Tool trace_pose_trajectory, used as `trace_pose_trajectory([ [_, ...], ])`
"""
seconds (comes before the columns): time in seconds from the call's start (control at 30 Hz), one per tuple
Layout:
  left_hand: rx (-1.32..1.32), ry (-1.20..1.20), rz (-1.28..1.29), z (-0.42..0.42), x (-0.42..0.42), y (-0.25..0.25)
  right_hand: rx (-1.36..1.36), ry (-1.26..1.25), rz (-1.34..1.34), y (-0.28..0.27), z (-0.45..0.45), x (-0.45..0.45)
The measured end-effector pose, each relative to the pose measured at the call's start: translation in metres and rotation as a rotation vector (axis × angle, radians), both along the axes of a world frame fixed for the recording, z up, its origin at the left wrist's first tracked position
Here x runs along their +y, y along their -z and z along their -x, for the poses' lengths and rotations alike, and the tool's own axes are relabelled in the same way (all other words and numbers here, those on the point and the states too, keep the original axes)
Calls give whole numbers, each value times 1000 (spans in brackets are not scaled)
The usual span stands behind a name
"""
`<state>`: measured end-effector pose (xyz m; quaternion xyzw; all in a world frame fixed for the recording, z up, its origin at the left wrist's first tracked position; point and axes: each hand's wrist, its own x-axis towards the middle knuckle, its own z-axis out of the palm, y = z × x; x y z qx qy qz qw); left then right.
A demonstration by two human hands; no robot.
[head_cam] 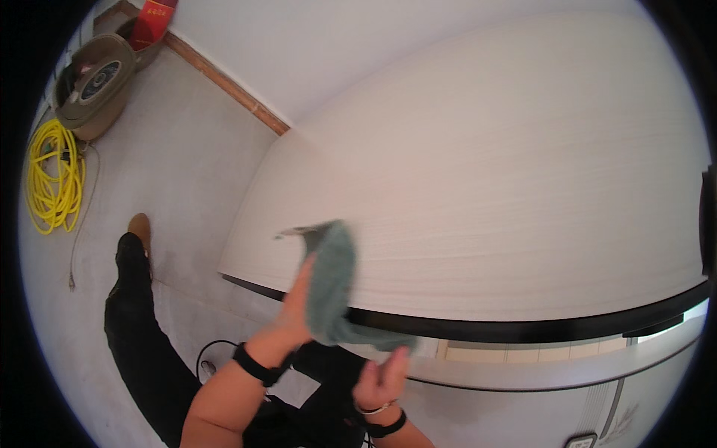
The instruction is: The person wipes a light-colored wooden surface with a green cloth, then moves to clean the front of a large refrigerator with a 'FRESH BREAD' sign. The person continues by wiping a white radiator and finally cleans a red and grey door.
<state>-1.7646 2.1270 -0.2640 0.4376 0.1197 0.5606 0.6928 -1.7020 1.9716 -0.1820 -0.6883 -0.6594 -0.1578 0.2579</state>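
Note:
A grey-green cloth hangs between my hands in front of a large pale wood-grain panel with a black edge strip. My left hand grips the thick, folded part of it, and the cloth hides some of the fingers. The cloth's top corner is blurred. Lower and to the right, my right hand holds the cloth's narrow tail between thumb and fingers. Both wrists wear black bands. Whether the cloth touches the panel, I cannot tell.
Beyond the black edge, at lower right, runs a light-coloured panel with a small display device. On the grey floor at left are a coil of yellow hose or cord, a brown plastic tub and a power cord with plug.

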Motion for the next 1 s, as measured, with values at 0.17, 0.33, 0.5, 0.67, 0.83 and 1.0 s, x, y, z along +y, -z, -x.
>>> trace_pose_trajectory([
  [0.17,597,-135,-166,-5,2,162,144,-35,318,37,34,21],
  [0.33,640,-46,32,-15,7,189,268,-100,365,47,31,26],
  [0.5,629,-248,-264,-17,24,115,216,-109,277,43,29,22],
  [0.67,234,-69,-231,1,26,-11,84,-128,147,16,23,21],
  [0.83,262,-92,-525,15,34,-67,286,-169,-101,3,10,10],
  [1.0,184,-31,-393,16,31,-63,317,-101,-65,9,6,3],
])
